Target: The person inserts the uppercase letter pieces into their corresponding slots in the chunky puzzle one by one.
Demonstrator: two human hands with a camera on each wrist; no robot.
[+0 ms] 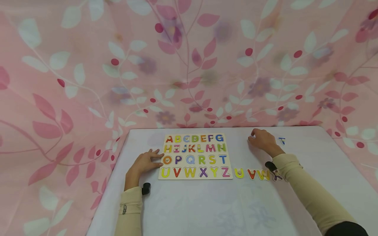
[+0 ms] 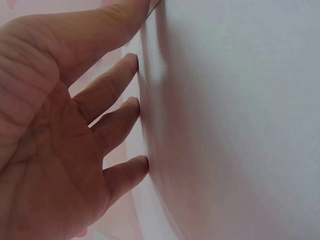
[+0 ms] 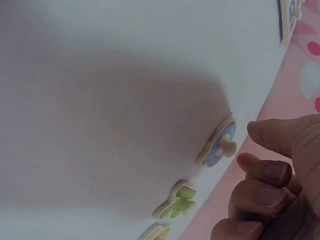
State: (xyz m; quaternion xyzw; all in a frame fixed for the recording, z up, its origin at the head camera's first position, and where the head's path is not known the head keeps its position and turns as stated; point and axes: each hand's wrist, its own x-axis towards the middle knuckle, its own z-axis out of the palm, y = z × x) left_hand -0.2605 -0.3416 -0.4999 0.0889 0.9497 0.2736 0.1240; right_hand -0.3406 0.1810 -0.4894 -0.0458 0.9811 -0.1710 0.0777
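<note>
A wooden alphabet puzzle board [image 1: 189, 153] lies on the white table. My left hand [image 1: 145, 163] has its fingers spread, and their tips touch the board's left edge by the O and U rows. In the left wrist view the same hand [image 2: 75, 150] holds nothing. To the right of the board, my right hand [image 1: 262, 141] hovers low with its fingers loosely bent. In the right wrist view, its thumb [image 3: 272, 135] and index finger are just apart from a knobbed blue letter piece [image 3: 220, 145], which looks like a Q. A green letter piece [image 3: 176, 201] lies beside it.
A blue T piece [image 1: 282, 141] lies right of my right hand. Nearer me are the yellow U [image 1: 239, 173], red V [image 1: 251, 174], yellow W [image 1: 262, 175] and dark X [image 1: 277, 176] pieces, partly under my right sleeve. A floral pink curtain [image 1: 189, 65] hangs behind the table.
</note>
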